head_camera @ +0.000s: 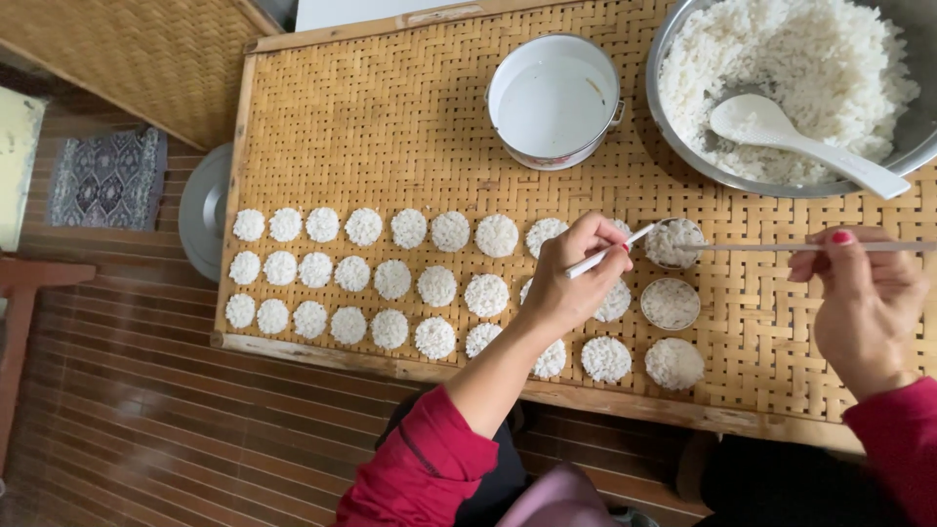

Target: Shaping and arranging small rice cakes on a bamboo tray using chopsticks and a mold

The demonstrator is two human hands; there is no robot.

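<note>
- Rice discs (390, 278) fill approx 3 rows on woven tray (390, 127), right part bare
- Left hand (571, 278) pinches white stick (610, 252) at ring mould (673, 242)
- Right hand (869, 303) closed on thin rod (781, 247)
- Rice bowl (673, 117) w/ spoon (781, 132) looks well stocked, so plenty left

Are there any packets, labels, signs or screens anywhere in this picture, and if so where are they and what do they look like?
None show: only a woven tray with rice discs, a white pot, a metal bowl of rice with a white spoon, and left hand and right hand holding thin sticks.
</note>
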